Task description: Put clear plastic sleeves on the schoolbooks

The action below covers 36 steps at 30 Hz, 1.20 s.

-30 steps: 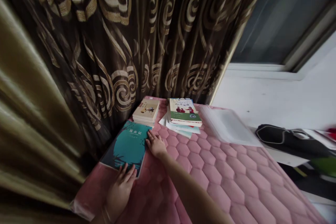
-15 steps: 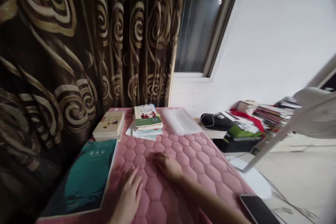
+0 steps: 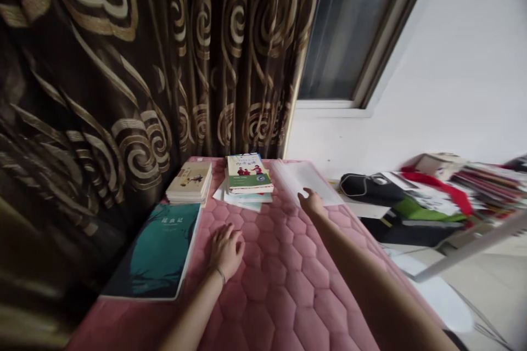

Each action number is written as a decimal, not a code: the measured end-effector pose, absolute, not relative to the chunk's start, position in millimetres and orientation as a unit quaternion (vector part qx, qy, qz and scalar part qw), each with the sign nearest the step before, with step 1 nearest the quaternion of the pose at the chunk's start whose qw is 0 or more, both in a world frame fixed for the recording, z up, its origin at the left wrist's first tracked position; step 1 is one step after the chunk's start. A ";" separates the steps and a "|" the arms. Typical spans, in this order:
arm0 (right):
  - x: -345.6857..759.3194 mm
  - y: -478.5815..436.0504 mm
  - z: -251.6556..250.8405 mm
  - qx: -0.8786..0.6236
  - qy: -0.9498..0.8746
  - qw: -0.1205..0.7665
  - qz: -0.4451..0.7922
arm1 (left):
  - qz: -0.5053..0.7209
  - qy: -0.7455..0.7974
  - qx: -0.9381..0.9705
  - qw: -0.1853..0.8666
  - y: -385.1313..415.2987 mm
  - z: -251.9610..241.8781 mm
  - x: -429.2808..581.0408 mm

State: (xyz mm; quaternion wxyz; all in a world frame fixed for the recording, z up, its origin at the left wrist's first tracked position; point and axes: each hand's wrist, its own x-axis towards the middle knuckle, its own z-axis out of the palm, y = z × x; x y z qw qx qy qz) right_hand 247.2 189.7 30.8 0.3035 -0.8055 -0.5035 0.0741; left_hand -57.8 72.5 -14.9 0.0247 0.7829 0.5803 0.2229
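Observation:
My left hand [image 3: 227, 251] lies on the pink quilted cover [image 3: 269, 279], palm down, fingers spread, holding nothing. My right hand [image 3: 311, 202] reaches out to the near edge of a stack of translucent plastic sheets [image 3: 319, 181]. Its thumb and forefinger are apart, and whether they touch the sheets I cannot tell. Left of the sheets, a small pile of books [image 3: 249, 174] with a green and white cover rests on several loose papers [image 3: 242, 203]. A large teal book [image 3: 158, 249] lies flat to the left of my left hand, and beige books [image 3: 190, 181] are stacked behind it.
A dark patterned curtain [image 3: 214, 66] hangs along the left and back. Beyond the right edge are a black pouch [image 3: 370, 189], a red cloth [image 3: 440, 184], stacked books [image 3: 489, 186] and a white stand pole [image 3: 465, 247]. Cables lie on the floor.
My right hand has moved forward and right, from the quilted cover to the plastic sheets. My left hand has moved slightly forward and now lies flatter. The view has turned a little.

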 end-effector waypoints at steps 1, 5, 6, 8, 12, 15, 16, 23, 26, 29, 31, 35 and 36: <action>244.7 196.9 31.2 -0.813 -0.495 0.296 0.078 | 0.223 0.582 0.782 0.029 72.6 -15.0 -57.8; 242.1 215.3 33.9 -0.831 -0.477 0.271 0.092 | 0.219 0.587 0.778 0.045 73.0 -16.3 -58.5; 242.9 217.1 35.1 -0.832 -0.477 0.267 0.094 | 0.217 0.588 0.778 0.048 72.8 -16.5 -58.6; 244.8 217.5 38.4 -0.833 -0.477 0.263 0.097 | 0.217 0.589 0.776 0.051 72.4 -17.0 -58.5; 249.9 210.6 51.8 -0.838 -0.468 0.271 0.068 | 0.222 0.590 0.774 0.060 71.7 -17.1 -58.2; 258.0 202.0 69.8 -0.839 -0.459 0.291 0.008 | 0.223 0.594 0.770 0.064 70.6 -15.0 -57.8; 261.4 198.4 76.7 -0.838 -0.457 0.298 -0.014 | 0.224 0.595 0.769 0.065 70.1 -13.9 -57.6; 246.5 117.0 97.1 -0.618 -0.623 0.390 -0.280 | 0.263 0.585 0.766 0.040 72.2 -15.5 -58.4; 202.8 41.7 72.1 -0.458 -0.755 0.361 -0.299 | 0.308 0.576 0.757 0.032 78.3 -25.7 -62.2; 148.9 -25.8 34.8 -0.345 -0.856 0.332 -0.196 | 0.356 0.572 0.737 0.038 84.3 -35.4 -66.5; 118.9 -52.9 14.4 -0.306 -0.891 0.311 -0.123 | 0.369 0.575 0.729 0.044 86.6 -38.3 -68.2; 98.1 -60.5 7.0 -0.341 -0.897 0.281 0.013 | 0.360 0.568 0.738 0.042 86.9 -37.2 -68.7; 103.0 -54.5 11.2 -0.375 -0.879 0.292 0.039 | 0.356 0.567 0.742 0.041 86.7 -36.6 -68.7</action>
